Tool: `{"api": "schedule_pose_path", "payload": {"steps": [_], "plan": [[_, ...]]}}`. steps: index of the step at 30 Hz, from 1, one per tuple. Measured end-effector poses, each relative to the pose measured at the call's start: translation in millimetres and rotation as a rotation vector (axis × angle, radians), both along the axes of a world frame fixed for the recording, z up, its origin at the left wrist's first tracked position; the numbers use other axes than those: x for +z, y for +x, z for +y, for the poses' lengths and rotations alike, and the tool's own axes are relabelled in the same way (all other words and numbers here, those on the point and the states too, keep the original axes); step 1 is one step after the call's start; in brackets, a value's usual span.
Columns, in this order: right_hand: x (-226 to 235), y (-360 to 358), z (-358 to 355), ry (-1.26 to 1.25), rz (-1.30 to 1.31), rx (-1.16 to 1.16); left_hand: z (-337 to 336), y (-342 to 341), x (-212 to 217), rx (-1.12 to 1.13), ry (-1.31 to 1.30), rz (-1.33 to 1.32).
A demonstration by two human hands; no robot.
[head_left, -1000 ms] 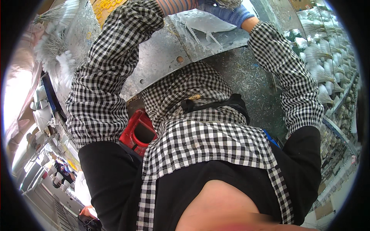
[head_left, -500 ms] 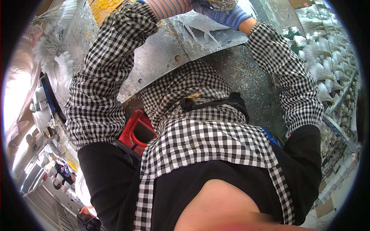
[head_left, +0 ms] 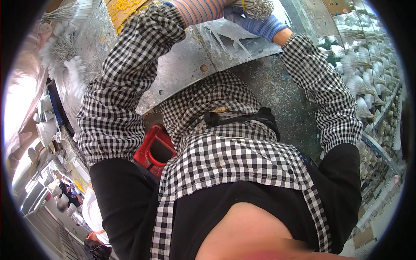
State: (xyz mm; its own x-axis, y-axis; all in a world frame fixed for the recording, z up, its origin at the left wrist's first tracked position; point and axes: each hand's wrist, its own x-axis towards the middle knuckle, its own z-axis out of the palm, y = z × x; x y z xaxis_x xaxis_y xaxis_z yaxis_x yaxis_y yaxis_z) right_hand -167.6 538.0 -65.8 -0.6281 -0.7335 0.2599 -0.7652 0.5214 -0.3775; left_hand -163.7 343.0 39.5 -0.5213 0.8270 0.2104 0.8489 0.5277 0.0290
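Note:
At the top edge of the view, my right hand point(head_left: 262, 27), in a blue striped knit glove, is closed around a bundle of thin wires with looped ends point(head_left: 260, 8). A yellow band crosses the bundle near my fingers. My left hand point(head_left: 201, 9), in an orange and blue striped glove, meets the bundle from the left with its fingers drawn together against it. The picture's edge cuts off its fingertips and the far part of the bundle. Both hands are above a metal worktable point(head_left: 177, 73) with a torn, shiny plastic sheet point(head_left: 229, 37).
Yellow rubber bands point(head_left: 125, 9) lie on a brown board at the upper left. White-tufted wire bundles point(head_left: 65, 52) are at the left, and more point(head_left: 368, 60) fill racks at the right. A red plastic stool point(head_left: 151, 141) stands below the table. Another person's white sleeve point(head_left: 93, 208) shows lower left.
Both hands and the bundle have shifted slightly right and lower in the picture. The yellow band across the bundle now shows.

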Motion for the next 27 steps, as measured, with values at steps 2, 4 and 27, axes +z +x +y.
{"api": "schedule_pose_path", "payload": {"steps": [2,4,27], "plan": [[1.5,-4.4,-4.9,-0.01,0.001,-0.026,-5.1,-3.9,-5.4,0.019,0.037,0.024],[-0.2,-5.7,-9.9,-0.207,-0.005,-0.092,-5.2,-3.5,9.0,0.052,0.022,0.078],[118.7,112.9,-45.1,-0.664,-0.183,-0.006,-152.0,182.7,-37.2,0.897,2.298,-0.875]]}}
